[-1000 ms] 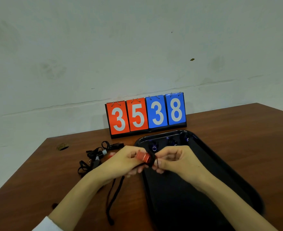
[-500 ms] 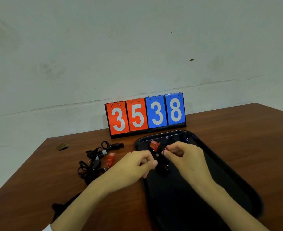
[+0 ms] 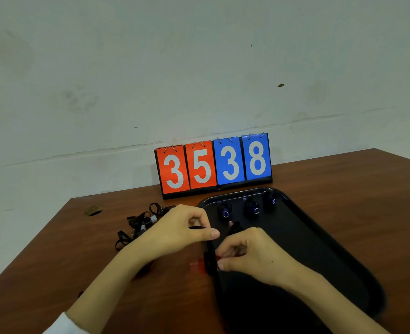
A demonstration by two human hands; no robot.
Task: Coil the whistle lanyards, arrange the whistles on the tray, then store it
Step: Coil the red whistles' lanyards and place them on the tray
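At the tray's [image 3: 319, 249] nine-o'clock rim, curled fingers of the right hand [image 3: 254, 254] pinch a blurred red whistle [image 3: 196, 266] and its black lanyard [image 3: 210, 251]. The left hand [image 3: 177, 232], at eleven o'clock from it, pinches the cord's upper end. Three blue whistles [image 3: 252, 208] line the tray's twelve-o'clock end; tangled lanyards [image 3: 139, 220] lie at ten o'clock on the table [image 3: 344, 184], near a scoreboard [image 3: 213, 165].

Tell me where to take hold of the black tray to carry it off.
Grip the tray by its two long side rims, coming in from left and right together, fingertips under the raised lip. It lies flat on the table, and the blue whistles sit at its far end, so an even two-sided hold should keep it level.
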